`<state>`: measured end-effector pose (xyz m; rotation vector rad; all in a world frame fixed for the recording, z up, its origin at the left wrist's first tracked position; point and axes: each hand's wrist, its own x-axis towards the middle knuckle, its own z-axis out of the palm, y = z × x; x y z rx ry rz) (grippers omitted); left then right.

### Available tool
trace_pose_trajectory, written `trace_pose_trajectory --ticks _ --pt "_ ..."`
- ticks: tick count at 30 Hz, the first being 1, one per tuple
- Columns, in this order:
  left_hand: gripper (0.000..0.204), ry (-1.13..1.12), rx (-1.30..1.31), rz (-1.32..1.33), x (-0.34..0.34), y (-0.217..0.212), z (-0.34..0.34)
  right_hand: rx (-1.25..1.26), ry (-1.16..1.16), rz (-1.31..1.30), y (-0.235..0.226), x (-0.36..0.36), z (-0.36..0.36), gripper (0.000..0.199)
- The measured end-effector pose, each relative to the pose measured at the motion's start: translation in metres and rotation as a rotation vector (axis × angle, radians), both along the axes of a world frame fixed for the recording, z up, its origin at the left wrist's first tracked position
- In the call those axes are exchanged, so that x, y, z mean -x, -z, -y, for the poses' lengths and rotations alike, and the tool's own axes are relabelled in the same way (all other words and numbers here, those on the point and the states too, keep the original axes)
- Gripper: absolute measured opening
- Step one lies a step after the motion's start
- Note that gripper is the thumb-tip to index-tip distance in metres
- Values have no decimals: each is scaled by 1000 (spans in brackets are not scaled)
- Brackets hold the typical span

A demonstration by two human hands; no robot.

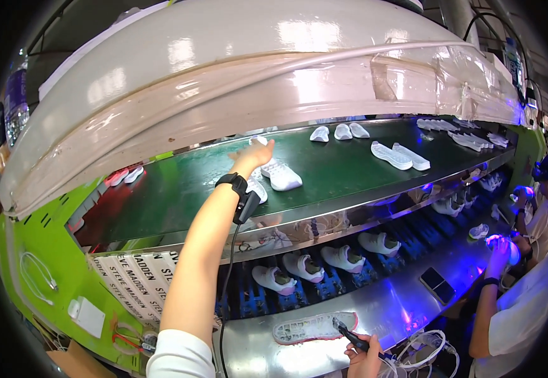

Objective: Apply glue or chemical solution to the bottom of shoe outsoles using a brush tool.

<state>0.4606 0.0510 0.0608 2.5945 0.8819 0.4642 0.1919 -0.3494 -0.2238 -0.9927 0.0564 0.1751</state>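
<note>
My left hand [253, 156] reaches over the green conveyor belt with its fingers spread, beside white shoe soles. One white sole [256, 189] lies under my wrist, and a white shoe piece [281, 176] lies just right of it. Whether the fingertips touch anything is hard to see. Low in the view, my right hand [365, 361] is closed round a black-handled brush [353, 338]. The brush's tip rests on a pale sole with a pink edge [308, 328], lying lengthwise on the metal bench [268, 359].
More white soles [392, 155] lie along the belt [343, 170]. Below it, white shoes [343, 259] stand on a blue-black rack. A dark phone [437, 285] rests on the bench. At right a co-worker [519, 309] works under blue light. A cable [227, 302] hangs from my wrist device.
</note>
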Motion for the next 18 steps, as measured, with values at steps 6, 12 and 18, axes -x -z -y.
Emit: trace_pose_trajectory --ticks 6,12,18 --pt "49 1022 -336 -130 -40 -28 172 -308 72 -186 -6 -19 -12 28" --pt "58 945 -349 125 -135 58 279 -348 92 -193 -16 -17 -23 30" --pt "38 677 -28 376 -150 30 308 -259 181 -155 -8 -20 -11 30"
